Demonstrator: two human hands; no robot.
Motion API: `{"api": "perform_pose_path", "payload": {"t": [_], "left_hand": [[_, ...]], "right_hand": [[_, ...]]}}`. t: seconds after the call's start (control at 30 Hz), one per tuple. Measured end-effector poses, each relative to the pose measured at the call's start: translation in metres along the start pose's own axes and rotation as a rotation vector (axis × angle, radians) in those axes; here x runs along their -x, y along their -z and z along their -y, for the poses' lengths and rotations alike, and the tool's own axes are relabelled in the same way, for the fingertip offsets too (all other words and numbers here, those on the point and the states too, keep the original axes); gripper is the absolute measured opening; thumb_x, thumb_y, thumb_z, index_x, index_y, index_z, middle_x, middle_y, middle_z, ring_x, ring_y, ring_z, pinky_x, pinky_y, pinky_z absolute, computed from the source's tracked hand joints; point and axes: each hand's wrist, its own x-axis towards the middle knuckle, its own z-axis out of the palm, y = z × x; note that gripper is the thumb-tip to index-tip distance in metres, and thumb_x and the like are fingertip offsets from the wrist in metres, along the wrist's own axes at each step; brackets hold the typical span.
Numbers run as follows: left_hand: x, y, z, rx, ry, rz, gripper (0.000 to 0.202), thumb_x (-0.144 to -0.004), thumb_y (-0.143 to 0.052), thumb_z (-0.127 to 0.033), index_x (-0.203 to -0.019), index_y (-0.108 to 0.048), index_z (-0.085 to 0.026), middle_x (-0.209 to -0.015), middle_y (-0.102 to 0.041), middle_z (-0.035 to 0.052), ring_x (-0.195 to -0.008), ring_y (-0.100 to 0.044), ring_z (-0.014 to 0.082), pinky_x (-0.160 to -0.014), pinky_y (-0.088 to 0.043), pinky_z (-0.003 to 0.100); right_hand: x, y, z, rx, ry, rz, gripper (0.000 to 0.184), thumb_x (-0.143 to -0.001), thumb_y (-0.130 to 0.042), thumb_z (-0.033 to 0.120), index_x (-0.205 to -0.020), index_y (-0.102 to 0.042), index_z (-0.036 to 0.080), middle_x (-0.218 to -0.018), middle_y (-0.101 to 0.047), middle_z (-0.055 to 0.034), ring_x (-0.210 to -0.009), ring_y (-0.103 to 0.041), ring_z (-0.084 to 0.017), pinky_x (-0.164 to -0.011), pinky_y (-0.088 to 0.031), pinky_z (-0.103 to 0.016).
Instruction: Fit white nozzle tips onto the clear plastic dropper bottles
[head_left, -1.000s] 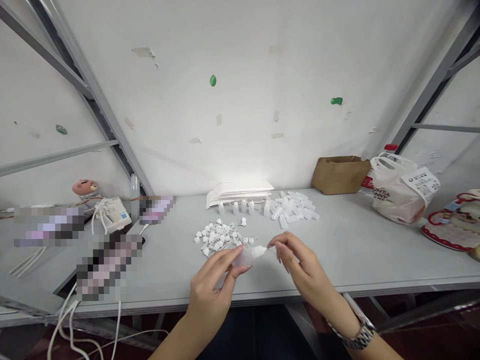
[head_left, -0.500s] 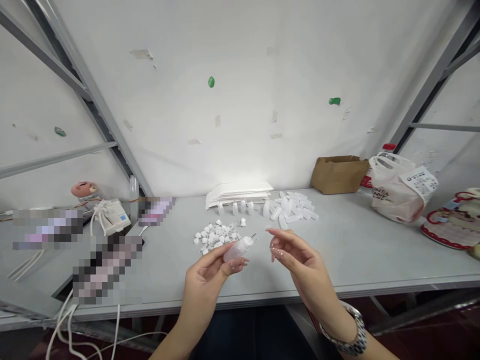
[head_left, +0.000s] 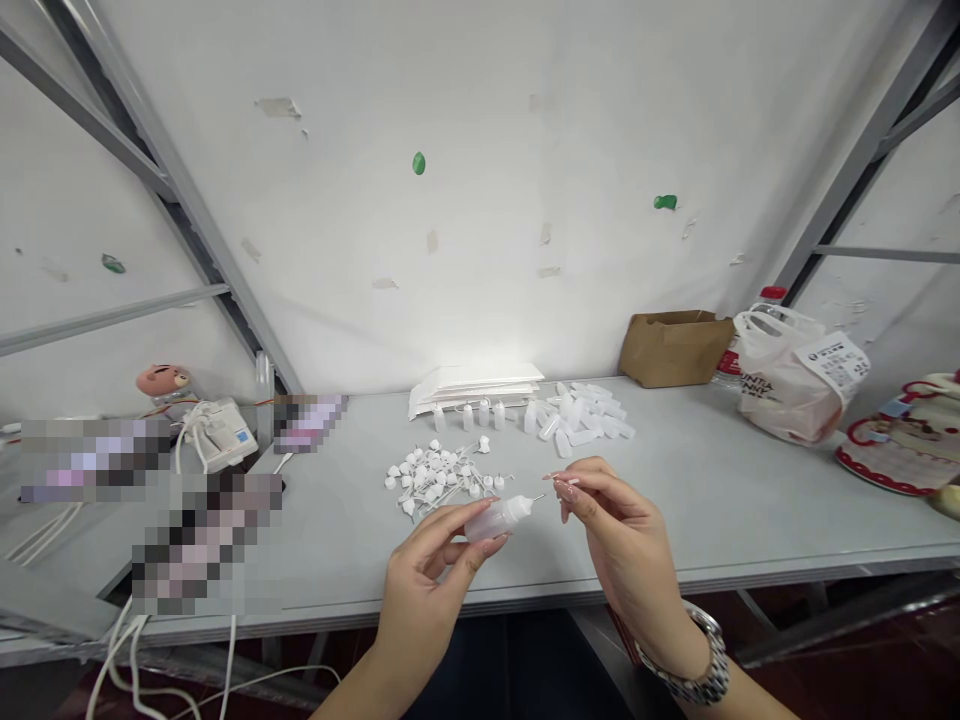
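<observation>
A white wall [head_left: 450, 250] with grey metal shelf frames [head_left: 154, 170] rose behind a grey counter [head_left: 712, 500]. At the counter's back right stood a brown paper bag [head_left: 675, 350] and a white plastic bag [head_left: 787, 385], with a red-capped bottle [head_left: 772, 296] partly hidden behind the plastic bag. A red-trimmed plate [head_left: 892, 450] lay beyond the counter's right end. At the counter's left end were a pink toy [head_left: 161, 380] and a white device [head_left: 221, 433] with white cables [head_left: 127, 665] hanging below the counter's front edge. Pixelated patches hid parts of that end.

At the counter's back middle lay a stack of white packets [head_left: 474, 383], with a row of upright bottles [head_left: 469, 417] just in front of it. A heap of loose bottle bodies [head_left: 577, 415] lay to the right of the row, and a heap of white needle tips [head_left: 431, 478] lay in front of it.

Above the counter's front edge, the left hand [head_left: 427, 570] gripped a translucent dropper bottle [head_left: 491, 520] by its body, with the needle tip pointing right. The right hand [head_left: 622, 540] was just beside that tip, its fingers curled and holding nothing visible. A metal watch [head_left: 701, 660] circled the right wrist.
</observation>
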Motion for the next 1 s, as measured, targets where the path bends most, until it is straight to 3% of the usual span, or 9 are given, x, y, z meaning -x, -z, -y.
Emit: {"api": "perform_pose_path", "payload": {"t": [0.4, 0.63, 1.0], "left_hand": [[0.0038, -0.0043, -0.0029, 0.012, -0.120, -0.066, 0.020, -0.073, -0.068, -0.028, -0.091, -0.073, -0.024, -0.092, -0.070, 0.0020, -0.078, -0.069, 0.0176, -0.072, -0.061, 0.026], [0.0047, -0.0035, -0.0030, -0.023, -0.119, -0.052, 0.020, -0.074, -0.067, -0.029, -0.092, -0.072, -0.022, -0.094, -0.070, 0.0043, -0.080, -0.069, 0.0188, -0.074, -0.061, 0.031], [0.0055, -0.0042, -0.0032, 0.015, -0.118, -0.044, 0.020, -0.073, -0.068, -0.027, -0.092, -0.073, -0.024, -0.092, -0.070, 0.0029, -0.079, -0.068, 0.0177, -0.074, -0.061, 0.028]], "right_hand": [[0.0024, -0.0009, 0.0067, 0.278, 0.206, 0.048, 0.014, -0.080, -0.064, 0.018, -0.084, -0.073, 0.029, -0.074, -0.057, -0.0016, -0.066, -0.053, -0.014, -0.059, -0.046, -0.028], [0.0034, -0.0023, 0.0069, 0.263, 0.213, 0.050, 0.015, -0.079, -0.064, 0.019, -0.084, -0.074, 0.029, -0.073, -0.057, -0.0023, -0.066, -0.052, -0.015, -0.058, -0.046, -0.029], [0.0059, -0.0021, 0.0032, 0.235, 0.173, 0.087, 0.015, -0.079, -0.064, 0.020, -0.085, -0.074, 0.030, -0.074, -0.057, -0.0027, -0.070, -0.052, -0.017, -0.062, -0.043, -0.031]]}}
